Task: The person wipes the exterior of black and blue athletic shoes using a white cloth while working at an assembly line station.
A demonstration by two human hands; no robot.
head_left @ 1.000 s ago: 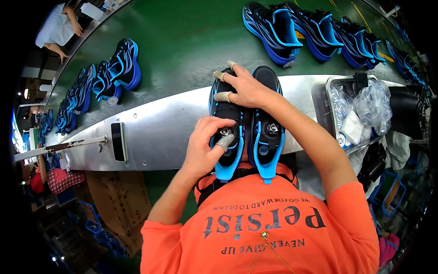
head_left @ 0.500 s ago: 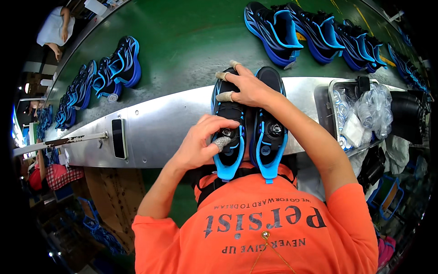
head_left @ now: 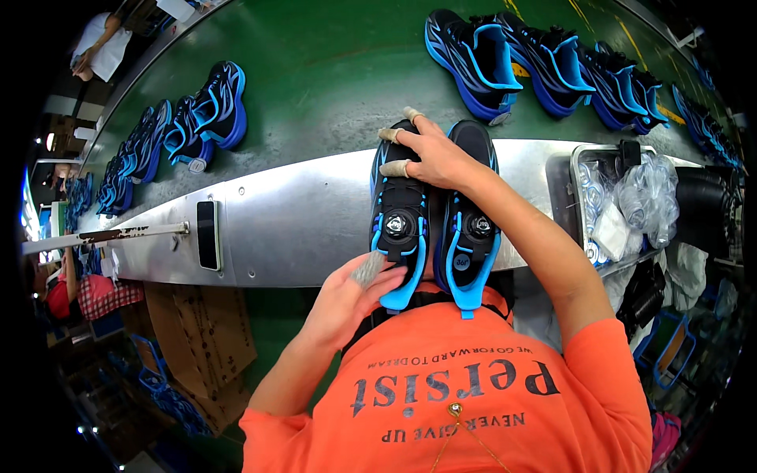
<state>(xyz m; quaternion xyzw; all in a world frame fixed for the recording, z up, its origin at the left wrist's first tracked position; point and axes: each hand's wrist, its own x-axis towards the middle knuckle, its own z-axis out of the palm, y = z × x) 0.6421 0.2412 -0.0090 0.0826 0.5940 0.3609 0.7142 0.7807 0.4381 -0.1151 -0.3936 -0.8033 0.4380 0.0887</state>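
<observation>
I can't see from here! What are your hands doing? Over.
Left hand at left shoe's heel. Right hand flat on both toes, right shoe alongside. Nothing in the way.

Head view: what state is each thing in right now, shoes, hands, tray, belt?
Left shoe: upright on the steel ledge, toe away from the person.
Right shoe: upright beside it, touching.
Right hand: resting on both toes, fingers taped.
Left hand: at the left shoe's heel, fingertip wrapped.
Metal tray: filled with clear plastic bags.
Green belt: carrying more blue shoes.
</observation>
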